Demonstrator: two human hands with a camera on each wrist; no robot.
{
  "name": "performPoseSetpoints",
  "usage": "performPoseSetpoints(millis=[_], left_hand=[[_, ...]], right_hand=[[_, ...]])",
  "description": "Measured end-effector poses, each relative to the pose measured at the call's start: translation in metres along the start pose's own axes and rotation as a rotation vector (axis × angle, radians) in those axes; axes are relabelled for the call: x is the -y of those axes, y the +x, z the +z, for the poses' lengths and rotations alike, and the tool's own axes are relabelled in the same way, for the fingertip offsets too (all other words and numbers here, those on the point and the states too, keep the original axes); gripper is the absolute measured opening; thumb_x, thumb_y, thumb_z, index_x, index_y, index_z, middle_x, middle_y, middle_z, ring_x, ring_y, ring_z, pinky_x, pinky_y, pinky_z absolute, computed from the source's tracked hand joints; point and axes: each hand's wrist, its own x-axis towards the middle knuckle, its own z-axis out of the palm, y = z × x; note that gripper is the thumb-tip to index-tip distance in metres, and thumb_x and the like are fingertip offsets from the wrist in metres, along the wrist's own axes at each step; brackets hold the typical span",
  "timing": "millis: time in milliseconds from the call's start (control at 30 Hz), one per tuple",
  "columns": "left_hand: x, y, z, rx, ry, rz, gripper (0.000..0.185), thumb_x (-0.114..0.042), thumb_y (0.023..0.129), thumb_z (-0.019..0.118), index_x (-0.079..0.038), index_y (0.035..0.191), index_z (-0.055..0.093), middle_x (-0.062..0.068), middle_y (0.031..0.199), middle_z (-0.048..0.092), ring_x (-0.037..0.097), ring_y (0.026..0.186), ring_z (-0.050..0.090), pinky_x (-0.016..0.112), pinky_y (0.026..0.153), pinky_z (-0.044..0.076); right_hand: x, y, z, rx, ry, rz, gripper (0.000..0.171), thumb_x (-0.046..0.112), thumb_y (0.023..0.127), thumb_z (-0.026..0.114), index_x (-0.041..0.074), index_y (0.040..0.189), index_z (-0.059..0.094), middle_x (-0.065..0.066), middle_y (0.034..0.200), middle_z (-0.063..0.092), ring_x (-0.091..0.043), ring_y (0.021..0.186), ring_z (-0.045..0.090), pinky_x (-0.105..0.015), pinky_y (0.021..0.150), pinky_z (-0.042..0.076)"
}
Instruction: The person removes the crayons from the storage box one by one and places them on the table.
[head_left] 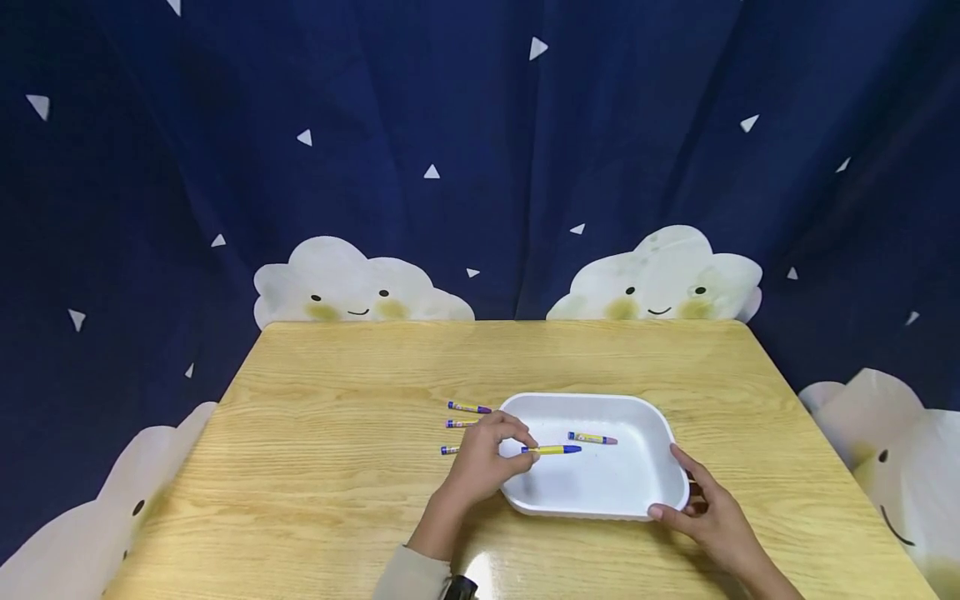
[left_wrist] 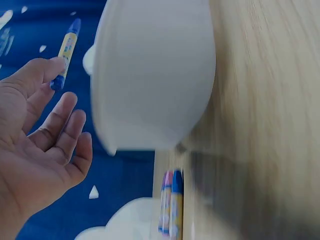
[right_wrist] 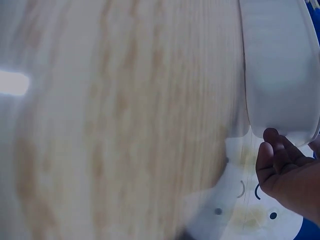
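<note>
We look down on a light wooden table (head_left: 330, 500) set against a dark blue curtain (head_left: 480, 150) printed with white triangles and smiling clouds. A white tray (head_left: 600, 492) with rounded corners sits right of the table's middle, toward the near edge.

Our left hand (head_left: 483, 462) reaches over the tray's left rim. Its fingers (head_left: 517, 433) pinch the tail of a yellow crayon with a blue tip (head_left: 553, 450). This crayon is held level above the tray's left half, its tip pointing right. In the left wrist view the same crayon (left_wrist: 66, 52) sits against the fingertips (left_wrist: 52, 67) while the other fingers are spread loosely.

Our right hand (head_left: 712, 517) holds the tray's near right corner, the thumb lying along the near rim and the fingers curled against the right wall. The right wrist view shows those fingers (right_wrist: 275, 155) curled against the tray's corner (right_wrist: 280, 65).

Inside the tray, just right of the held crayon, a second crayon with a pinkish tip (head_left: 592, 438) lies flat on the floor of the tray.

On the table just left of the tray lie three more crayons, roughly parallel: one with a purple tip (head_left: 468, 407) farthest, one (head_left: 457, 424) below it, and one with a blue end (head_left: 449, 450) nearest, partly hidden by our left hand.
</note>
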Motion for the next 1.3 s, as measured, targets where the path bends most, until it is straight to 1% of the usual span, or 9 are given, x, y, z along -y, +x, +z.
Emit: performPoseSetpoints(millis=[133, 333, 433, 567, 667, 867, 1100, 1233, 1300], left_hand=[[0.006, -0.017, -0.015, -0.020, -0.063, -0.048, 0.007, -0.012, 0.075, 0.076, -0.015, 0.080, 0.073, -0.006, 0.093, 0.062, 0.014, 0.094, 0.055, 0.042, 0.077, 0.046], [0.014, -0.038, -0.045, -0.094, -0.047, -0.136, 0.010, -0.011, 0.074, 0.078, -0.017, 0.080, 0.073, -0.003, 0.095, 0.064, 0.015, 0.094, 0.055, 0.045, 0.077, 0.043], [0.019, -0.046, -0.059, -0.130, -0.042, -0.202, 0.011, -0.011, 0.073, 0.079, -0.018, 0.079, 0.073, -0.005, 0.095, 0.063, 0.015, 0.095, 0.055, 0.045, 0.079, 0.043], [0.030, -0.055, -0.070, -0.120, -0.076, -0.303, 0.011, -0.009, 0.074, 0.078, -0.016, 0.080, 0.072, -0.001, 0.098, 0.061, 0.018, 0.097, 0.053, 0.044, 0.080, 0.042], [0.038, -0.060, -0.072, -0.080, -0.104, -0.345, 0.009, -0.007, 0.076, 0.076, -0.012, 0.082, 0.072, 0.004, 0.101, 0.060, 0.022, 0.096, 0.054, 0.041, 0.080, 0.045], [0.052, -0.059, -0.066, 0.008, -0.061, -0.359, 0.006, -0.008, 0.078, 0.075, -0.008, 0.083, 0.072, 0.005, 0.096, 0.058, 0.021, 0.087, 0.056, 0.036, 0.075, 0.049], [0.060, -0.055, -0.058, 0.011, 0.033, -0.440, 0.006, -0.008, 0.074, 0.077, -0.009, 0.076, 0.072, 0.004, 0.091, 0.059, 0.017, 0.076, 0.056, 0.031, 0.061, 0.047], [0.060, -0.055, -0.057, -0.005, 0.116, -0.446, 0.006, -0.005, 0.073, 0.077, -0.009, 0.075, 0.072, 0.004, 0.089, 0.059, 0.013, 0.064, 0.055, 0.028, 0.053, 0.047], [0.061, -0.055, -0.057, -0.014, 0.152, -0.442, 0.007, -0.004, 0.072, 0.078, -0.009, 0.074, 0.073, 0.003, 0.088, 0.057, 0.014, 0.065, 0.053, 0.028, 0.055, 0.046]], right_hand=[[0.000, -0.002, 0.000, 0.005, -0.003, 0.007, 0.088, 0.020, 0.072, 0.082, 0.007, 0.144, 0.033, -0.019, 0.118, 0.051, -0.012, 0.081, 0.054, -0.022, 0.063, 0.046], [0.001, 0.000, -0.001, -0.007, -0.001, -0.021, 0.088, 0.019, 0.070, 0.083, 0.006, 0.143, 0.034, -0.019, 0.118, 0.051, -0.011, 0.079, 0.054, -0.022, 0.062, 0.046], [0.002, 0.001, 0.000, -0.003, 0.001, -0.016, 0.088, 0.019, 0.070, 0.083, 0.005, 0.143, 0.034, -0.019, 0.118, 0.051, -0.011, 0.079, 0.054, -0.022, 0.061, 0.046], [0.003, 0.002, 0.000, 0.008, 0.000, -0.005, 0.089, 0.021, 0.071, 0.082, 0.005, 0.143, 0.033, -0.020, 0.119, 0.051, -0.013, 0.080, 0.054, -0.022, 0.062, 0.047], [0.002, 0.001, -0.001, 0.011, -0.004, -0.002, 0.089, 0.021, 0.071, 0.082, 0.006, 0.144, 0.033, -0.020, 0.120, 0.050, -0.013, 0.081, 0.054, -0.022, 0.062, 0.047], [0.001, 0.000, -0.002, 0.000, -0.005, -0.012, 0.088, 0.020, 0.071, 0.082, 0.006, 0.143, 0.033, -0.020, 0.118, 0.051, -0.012, 0.079, 0.053, -0.022, 0.061, 0.046], [0.000, 0.000, -0.001, -0.004, 0.004, -0.004, 0.088, 0.019, 0.071, 0.082, 0.006, 0.143, 0.033, -0.019, 0.118, 0.051, -0.010, 0.080, 0.053, -0.022, 0.062, 0.046], [0.001, 0.001, -0.001, -0.004, 0.001, -0.001, 0.088, 0.020, 0.071, 0.082, 0.007, 0.143, 0.034, -0.019, 0.118, 0.051, -0.010, 0.080, 0.053, -0.021, 0.062, 0.046], [0.001, 0.001, -0.001, -0.006, -0.002, -0.005, 0.089, 0.020, 0.070, 0.082, 0.006, 0.143, 0.034, -0.019, 0.118, 0.051, -0.011, 0.080, 0.053, -0.021, 0.062, 0.046]])
